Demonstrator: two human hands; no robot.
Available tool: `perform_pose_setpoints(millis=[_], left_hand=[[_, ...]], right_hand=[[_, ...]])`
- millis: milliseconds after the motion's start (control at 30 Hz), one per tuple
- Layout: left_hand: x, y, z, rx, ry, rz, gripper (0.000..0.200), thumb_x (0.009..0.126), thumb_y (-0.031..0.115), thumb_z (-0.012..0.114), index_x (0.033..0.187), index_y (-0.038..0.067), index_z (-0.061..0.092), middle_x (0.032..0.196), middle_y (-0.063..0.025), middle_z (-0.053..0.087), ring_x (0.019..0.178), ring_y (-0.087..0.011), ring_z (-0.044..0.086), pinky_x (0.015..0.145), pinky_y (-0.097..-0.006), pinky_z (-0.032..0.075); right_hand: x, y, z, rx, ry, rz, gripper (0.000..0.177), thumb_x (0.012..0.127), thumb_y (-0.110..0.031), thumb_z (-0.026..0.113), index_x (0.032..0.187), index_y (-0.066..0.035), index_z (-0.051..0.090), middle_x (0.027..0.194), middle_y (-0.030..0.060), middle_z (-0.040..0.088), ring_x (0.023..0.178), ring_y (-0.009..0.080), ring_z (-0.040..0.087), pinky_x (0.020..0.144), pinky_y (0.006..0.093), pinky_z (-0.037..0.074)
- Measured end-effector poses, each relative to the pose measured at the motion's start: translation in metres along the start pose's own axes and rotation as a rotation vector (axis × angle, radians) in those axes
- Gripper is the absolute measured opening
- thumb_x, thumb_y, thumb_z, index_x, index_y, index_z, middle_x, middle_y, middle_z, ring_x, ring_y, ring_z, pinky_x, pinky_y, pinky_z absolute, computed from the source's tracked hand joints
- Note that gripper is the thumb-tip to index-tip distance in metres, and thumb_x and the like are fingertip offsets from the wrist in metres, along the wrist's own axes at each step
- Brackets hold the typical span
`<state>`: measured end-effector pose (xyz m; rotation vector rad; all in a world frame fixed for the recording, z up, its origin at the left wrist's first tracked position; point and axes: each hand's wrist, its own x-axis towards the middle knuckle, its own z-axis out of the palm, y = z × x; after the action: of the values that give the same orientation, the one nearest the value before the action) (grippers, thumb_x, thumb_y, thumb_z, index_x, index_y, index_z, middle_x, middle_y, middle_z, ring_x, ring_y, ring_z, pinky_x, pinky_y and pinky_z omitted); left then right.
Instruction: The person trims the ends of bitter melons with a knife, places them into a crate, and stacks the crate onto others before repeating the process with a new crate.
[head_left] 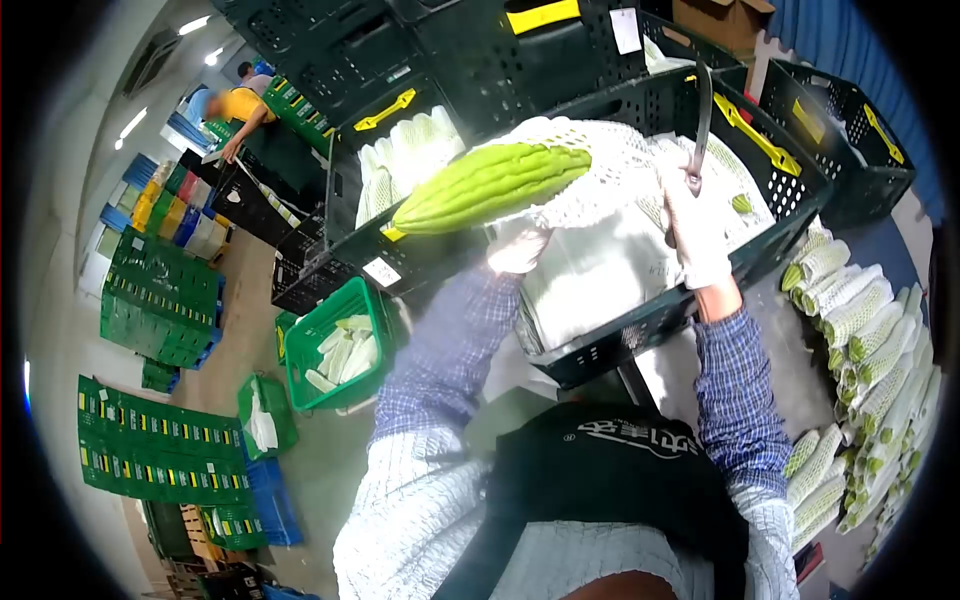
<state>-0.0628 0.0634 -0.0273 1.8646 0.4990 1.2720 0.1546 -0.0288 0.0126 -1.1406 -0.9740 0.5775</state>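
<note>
A large green bitter melon lies half inside a white foam net sleeve, above a dark green crate. My left hand, in a white glove, is closed under the melon and the net. My right hand, also gloved, is closed around the handle of a curved knife, whose blade points up. It is close to the net's right end. White lining and netted melons are in the crate below.
Netted melons are piled on the right. More fill a crate at upper left. A green basket holds pale pieces lower left. A co-worker in yellow stands at the far left by stacked crates.
</note>
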Motion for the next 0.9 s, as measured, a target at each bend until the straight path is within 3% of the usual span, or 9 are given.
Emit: perform_pose_setpoints(millis=[33,200,400,533,567,600,733,800,900], left_hand=[[-0.002,-0.028,-0.004,-0.481,0.013,-0.088,0.045,0.097,0.019,0.063,0.137,0.005,0.051,0.137,-0.0120,0.055,0.122,-0.0230,0.054,0.103,-0.0353,0.046],[0.003,0.013,0.006,-0.180,0.160,-0.221,0.042,0.096,0.016,0.064,0.134,0.002,0.053,0.132,-0.0092,0.059,0.120,-0.0194,0.055,0.104,-0.0345,0.045],[0.012,0.027,0.015,-0.367,0.200,-0.019,0.059,0.088,0.022,0.077,0.137,0.004,0.049,0.128,-0.0077,0.058,0.114,-0.0155,0.058,0.096,-0.0319,0.050],[0.022,0.047,0.016,-0.278,0.151,-0.115,0.045,0.087,0.016,0.076,0.126,0.003,0.058,0.116,-0.0064,0.065,0.105,-0.0144,0.061,0.090,-0.0310,0.052],[0.024,0.046,0.017,-0.269,0.148,-0.105,0.044,0.087,0.016,0.076,0.125,0.003,0.058,0.115,-0.0064,0.065,0.104,-0.0142,0.062,0.089,-0.0307,0.052],[0.026,0.047,0.018,-0.260,0.147,-0.095,0.043,0.087,0.015,0.076,0.124,0.003,0.058,0.114,-0.0064,0.065,0.103,-0.0141,0.062,0.088,-0.0305,0.052],[0.027,0.057,0.017,-0.209,0.120,-0.148,0.039,0.086,0.016,0.075,0.120,0.004,0.060,0.110,-0.0049,0.066,0.097,-0.0134,0.063,0.084,-0.0285,0.053],[0.027,0.056,0.017,-0.187,0.128,-0.114,0.042,0.086,0.017,0.076,0.121,0.004,0.059,0.111,-0.0057,0.066,0.099,-0.0138,0.063,0.085,-0.0289,0.054],[0.026,0.059,0.016,-0.359,0.100,-0.109,0.049,0.084,0.018,0.078,0.126,0.004,0.056,0.115,-0.0061,0.066,0.103,-0.0148,0.064,0.090,-0.0293,0.053]], right_hand=[[-0.003,-0.006,0.002,0.082,-0.049,-0.015,0.021,0.094,-0.021,0.067,0.102,-0.002,0.063,0.067,-0.0050,0.056,0.051,0.0004,0.044,0.046,0.0164,0.033],[-0.020,-0.014,0.001,0.066,-0.082,0.081,0.019,0.096,-0.020,0.064,0.106,-0.003,0.062,0.069,-0.0047,0.057,0.053,0.0001,0.047,0.047,0.0156,0.034],[-0.032,-0.028,0.010,0.034,-0.166,0.057,0.019,0.094,-0.013,0.063,0.109,-0.003,0.057,0.067,-0.0046,0.054,0.048,0.0002,0.042,0.043,0.0169,0.032],[-0.041,-0.033,0.013,-0.139,-0.301,-0.062,0.016,0.091,-0.008,0.067,0.105,-0.001,0.064,0.076,0.0009,0.065,0.066,0.0053,0.060,0.063,0.0201,0.048],[-0.045,-0.035,0.015,-0.125,-0.359,-0.014,0.021,0.091,-0.004,0.063,0.111,-0.003,0.062,0.072,-0.0035,0.056,0.059,0.0014,0.051,0.051,0.0169,0.039],[-0.045,-0.036,0.012,-0.297,-0.399,-0.010,0.023,0.088,0.000,0.061,0.111,-0.003,0.062,0.076,-0.0033,0.057,0.063,0.0004,0.050,0.055,0.0165,0.040],[-0.046,-0.022,0.015,-0.229,-0.396,-0.164,0.030,0.083,0.004,0.061,0.112,-0.002,0.062,0.084,-0.0032,0.060,0.069,-0.0005,0.050,0.060,0.0171,0.042],[-0.046,-0.032,0.012,-0.337,-0.441,-0.026,0.032,0.081,0.005,0.061,0.112,-0.001,0.062,0.085,-0.0029,0.062,0.071,0.0006,0.052,0.063,0.0175,0.044],[-0.047,-0.025,0.015,-0.371,-0.382,-0.195,0.032,0.079,0.003,0.063,0.110,0.000,0.064,0.086,-0.0015,0.064,0.071,0.0031,0.054,0.065,0.0201,0.046]])
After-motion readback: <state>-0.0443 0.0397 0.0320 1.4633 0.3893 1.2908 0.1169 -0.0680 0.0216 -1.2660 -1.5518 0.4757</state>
